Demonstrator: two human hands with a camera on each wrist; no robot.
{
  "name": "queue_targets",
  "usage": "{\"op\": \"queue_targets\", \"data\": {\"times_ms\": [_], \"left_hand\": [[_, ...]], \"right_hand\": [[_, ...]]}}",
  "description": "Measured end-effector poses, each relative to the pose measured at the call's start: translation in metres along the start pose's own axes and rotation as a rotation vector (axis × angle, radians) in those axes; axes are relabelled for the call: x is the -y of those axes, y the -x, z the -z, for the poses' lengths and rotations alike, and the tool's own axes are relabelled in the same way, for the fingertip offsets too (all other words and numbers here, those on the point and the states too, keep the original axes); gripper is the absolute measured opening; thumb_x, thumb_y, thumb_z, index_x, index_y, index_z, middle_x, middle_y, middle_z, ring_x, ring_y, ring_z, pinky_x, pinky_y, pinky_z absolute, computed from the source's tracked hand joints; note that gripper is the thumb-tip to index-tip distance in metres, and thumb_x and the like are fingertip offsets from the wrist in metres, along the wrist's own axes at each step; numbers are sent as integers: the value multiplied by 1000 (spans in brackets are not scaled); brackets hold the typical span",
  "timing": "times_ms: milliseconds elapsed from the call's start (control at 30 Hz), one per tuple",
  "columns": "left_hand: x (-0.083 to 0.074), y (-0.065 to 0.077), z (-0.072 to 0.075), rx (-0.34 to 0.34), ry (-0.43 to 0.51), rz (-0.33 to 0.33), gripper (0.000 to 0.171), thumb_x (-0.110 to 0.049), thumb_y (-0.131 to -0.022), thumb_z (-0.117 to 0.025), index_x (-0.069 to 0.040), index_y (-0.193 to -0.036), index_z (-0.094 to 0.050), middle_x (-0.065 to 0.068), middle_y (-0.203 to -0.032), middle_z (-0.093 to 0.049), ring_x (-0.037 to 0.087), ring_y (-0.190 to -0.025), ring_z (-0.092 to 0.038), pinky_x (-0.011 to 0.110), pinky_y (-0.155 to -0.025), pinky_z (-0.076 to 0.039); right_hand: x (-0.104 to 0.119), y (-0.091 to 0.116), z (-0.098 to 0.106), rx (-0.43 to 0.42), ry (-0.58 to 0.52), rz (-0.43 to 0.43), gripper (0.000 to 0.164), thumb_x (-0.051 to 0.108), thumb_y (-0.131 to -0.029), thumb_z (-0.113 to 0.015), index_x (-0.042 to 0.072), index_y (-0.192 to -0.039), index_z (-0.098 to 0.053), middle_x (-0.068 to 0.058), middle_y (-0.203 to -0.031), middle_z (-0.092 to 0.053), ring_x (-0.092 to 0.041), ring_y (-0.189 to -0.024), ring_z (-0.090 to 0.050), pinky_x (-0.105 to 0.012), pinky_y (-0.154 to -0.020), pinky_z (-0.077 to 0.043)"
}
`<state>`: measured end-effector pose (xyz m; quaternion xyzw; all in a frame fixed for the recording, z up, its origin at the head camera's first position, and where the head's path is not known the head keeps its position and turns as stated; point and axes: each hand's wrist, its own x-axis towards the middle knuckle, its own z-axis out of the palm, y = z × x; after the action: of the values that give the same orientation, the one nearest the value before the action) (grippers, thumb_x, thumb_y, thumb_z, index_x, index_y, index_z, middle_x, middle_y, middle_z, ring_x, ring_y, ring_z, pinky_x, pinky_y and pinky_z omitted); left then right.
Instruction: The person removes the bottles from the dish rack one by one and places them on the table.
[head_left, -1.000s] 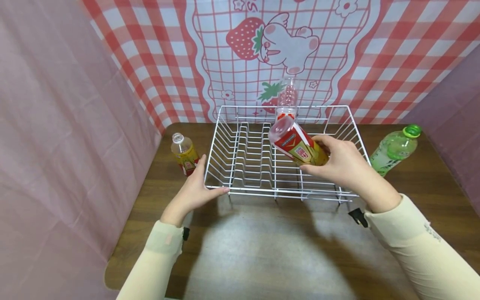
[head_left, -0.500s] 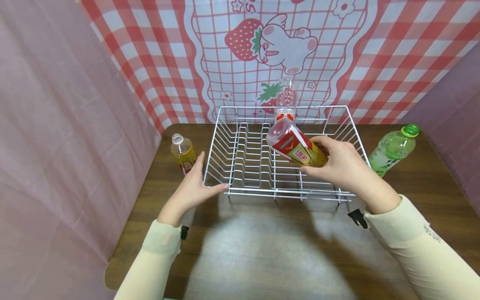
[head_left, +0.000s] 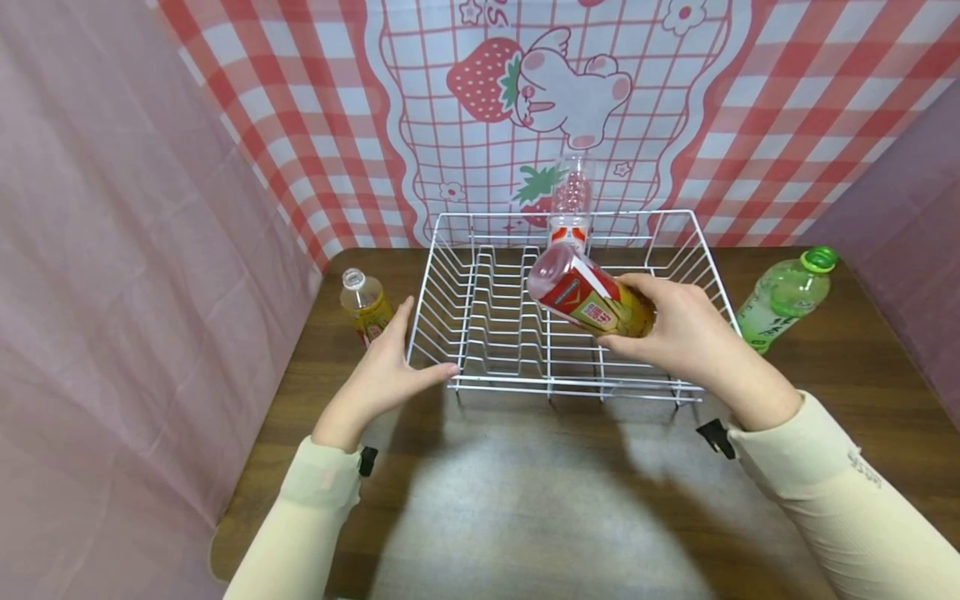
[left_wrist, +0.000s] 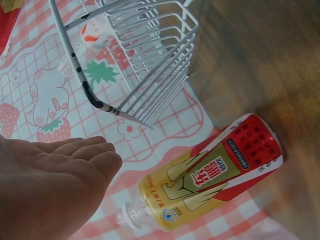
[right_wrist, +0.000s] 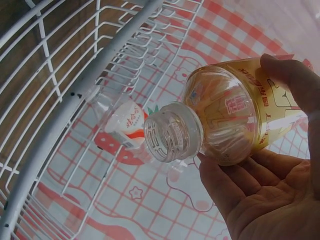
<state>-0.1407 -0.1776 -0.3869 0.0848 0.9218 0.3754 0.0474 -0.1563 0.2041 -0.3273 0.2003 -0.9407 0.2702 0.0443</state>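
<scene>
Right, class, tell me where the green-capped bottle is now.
In the head view, the green-capped bottle stands on the wooden table at the right, just outside the white wire rack and near the right hand.

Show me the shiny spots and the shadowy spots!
In the head view, pale glare lies on the table between dark shadows; in the right wrist view, light glints on the held bottle; in the left wrist view, the left hand looks dim.
</scene>
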Motion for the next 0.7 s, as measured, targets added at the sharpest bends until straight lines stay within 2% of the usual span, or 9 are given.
{"op": "queue_targets", "data": {"times_ms": [167,267,400,633,700], "left_hand": [[-4,0,3,9,0,-8,125,-67,-77,-78,-14,-165,-7,15,-166,-16,36,-147,-25,55,-116,-26],[-6,0,4,5,5,-29,124,-65,-78,-80,-13,-165,-8,14,-166,-16,35,-148,-25,55,-116,-26],[-9,-2,5,-5,26,-75,123,-61,-77,-83,-12,-164,-11,12,-165,-22,33,-145,-31,53,-115,-30],[-15,-3,8,-7,20,-92,123,-61,-76,-83,-11,-164,-13,15,-164,-25,34,-145,-32,54,-115,-30],[-16,-3,9,-11,27,-112,121,-59,-76,-84,-12,-163,-16,12,-162,-30,32,-143,-36,54,-114,-32]], "right_hand": [[1,0,0,-6,5,10,69,30,-75,-91,3,-131,-61,-12,-108,-70,-25,-83,-64,-44,-67,-56],[1,0,-2,-15,10,23,68,29,-75,-92,4,-131,-62,-11,-106,-70,-24,-82,-64,-43,-67,-55],[2,1,-3,-13,7,30,68,27,-74,-92,4,-131,-62,-11,-108,-70,-24,-83,-65,-43,-67,-56],[4,1,-4,-9,10,43,68,26,-74,-92,4,-130,-62,-12,-109,-70,-24,-83,-64,-43,-68,-57],[5,2,-4,-5,14,50,68,27,-74,-92,3,-130,-61,-12,-109,-69,-24,-83,-64,-43,-67,-57]]}}
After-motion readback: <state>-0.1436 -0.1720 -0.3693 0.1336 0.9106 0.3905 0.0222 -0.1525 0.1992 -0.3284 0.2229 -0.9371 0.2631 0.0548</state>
